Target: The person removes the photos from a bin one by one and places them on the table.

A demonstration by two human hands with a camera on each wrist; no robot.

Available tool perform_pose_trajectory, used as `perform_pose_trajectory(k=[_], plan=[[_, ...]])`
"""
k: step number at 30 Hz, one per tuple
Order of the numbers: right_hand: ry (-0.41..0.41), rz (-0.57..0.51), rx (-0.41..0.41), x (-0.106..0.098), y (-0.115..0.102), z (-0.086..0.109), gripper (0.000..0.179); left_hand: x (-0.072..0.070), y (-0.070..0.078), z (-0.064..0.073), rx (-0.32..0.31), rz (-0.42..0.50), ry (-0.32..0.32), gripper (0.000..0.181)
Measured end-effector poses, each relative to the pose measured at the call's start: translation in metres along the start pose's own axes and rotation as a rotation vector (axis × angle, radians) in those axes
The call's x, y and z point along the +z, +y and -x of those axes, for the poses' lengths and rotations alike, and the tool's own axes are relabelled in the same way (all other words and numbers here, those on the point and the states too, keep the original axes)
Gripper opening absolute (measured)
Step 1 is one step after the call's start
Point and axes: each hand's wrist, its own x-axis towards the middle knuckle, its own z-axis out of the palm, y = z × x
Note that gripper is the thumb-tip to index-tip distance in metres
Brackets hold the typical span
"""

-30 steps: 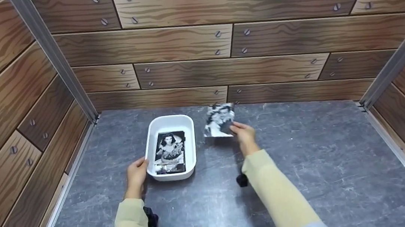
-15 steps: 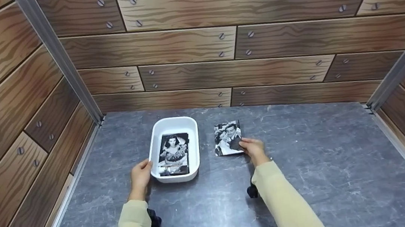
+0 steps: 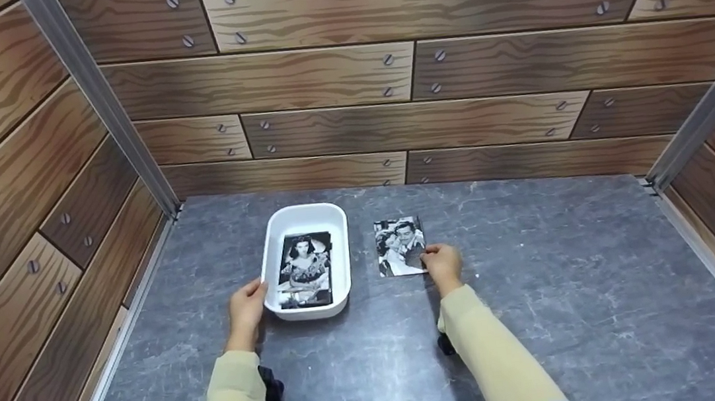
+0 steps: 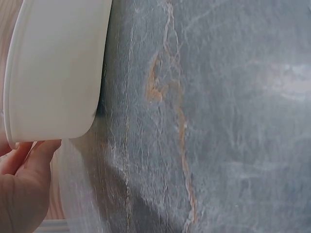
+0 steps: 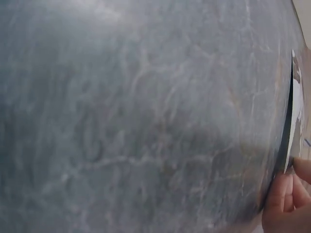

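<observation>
A white rectangular tub point(image 3: 303, 216) with rounded corners stands left of centre on the tabletop. Inside lie black-and-white photo cards, the top photo point(image 3: 304, 262) showing a person in a patterned dress. My left hand point(image 3: 247, 307) grips the tub's left rim between thumb and fingers; the left wrist view shows these fingers point(image 4: 41, 155) at the tub's wall. Right of the tub is a black-and-white photo card point(image 3: 399, 247) of two people. My right hand point(image 3: 444, 268) pinches its lower right edge, thumb above and fingers below in the right wrist view, where the card point(image 5: 295, 121) appears edge-on.
The grey marbled tabletop point(image 3: 562, 312) runs under everything. A wood-plank-patterned wall point(image 3: 318, 78) closes off the back, and similar panels stand at both sides, joined by metal corner posts point(image 3: 112, 107).
My right hand has lowered the photo card of two people toward the tabletop and laid it flatter, a little nearer to me. My left hand keeps its grip on the tub.
</observation>
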Motion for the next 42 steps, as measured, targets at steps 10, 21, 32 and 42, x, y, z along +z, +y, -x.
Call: perform_pose_trajectory(k=[10,21,32,42], plan=[[-0.015,0.045,0.009,-0.022,-0.030,0.024,0.028,-0.001,0.001,-0.001,-0.038,0.019,-0.012,0.041],[0.015,-0.328,-0.021,0.062,0.025,-0.072,0.051,0.000,-0.004,-0.001,-0.143,0.270,-0.011,0.043],[-0.147,-0.513,-0.045,0.075,-0.106,0.024,0.053,0.005,-0.005,-0.001,-0.172,0.356,-0.029,0.044],[-0.356,-0.578,-0.064,0.182,-0.077,0.026,0.072,0.001,-0.002,0.002,-0.174,0.322,-0.027,0.044]])
